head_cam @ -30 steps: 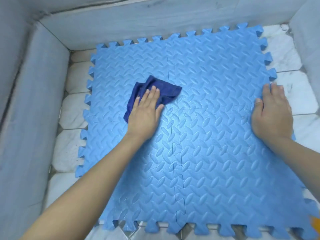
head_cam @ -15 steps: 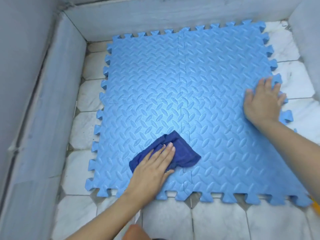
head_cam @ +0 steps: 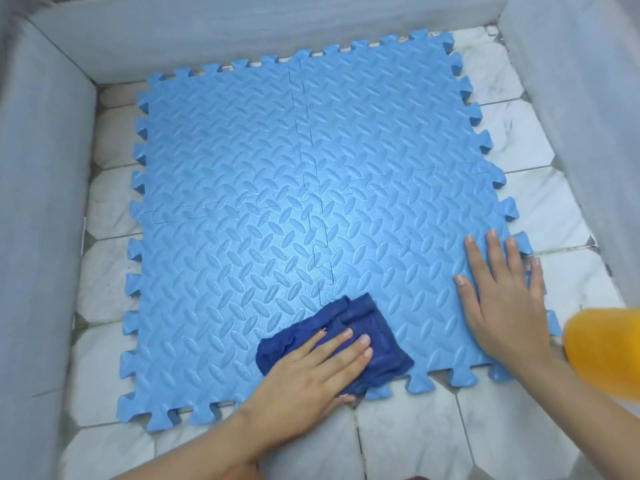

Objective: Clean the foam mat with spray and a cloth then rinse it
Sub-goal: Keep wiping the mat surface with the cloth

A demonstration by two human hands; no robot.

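A light blue foam mat (head_cam: 277, 188) made of interlocking tiles lies flat on the floor. My left hand (head_cam: 304, 379) presses a crumpled dark blue cloth (head_cam: 360, 327) flat against the mat's near edge, just right of the middle seam. My right hand (head_cam: 505, 299) rests palm down, fingers spread, on the mat's near right part by its toothed edge. No spray bottle is clearly visible.
White marble floor tiles (head_cam: 408, 438) surround the mat. Grey walls (head_cam: 41, 202) close in on the left, back and right. A blurred orange-yellow object (head_cam: 606, 351) sits at the right edge, close to my right forearm.
My left hand has slid the cloth from the mat's middle left toward the near edge and then rightward. My right hand has moved nearer along the right edge.
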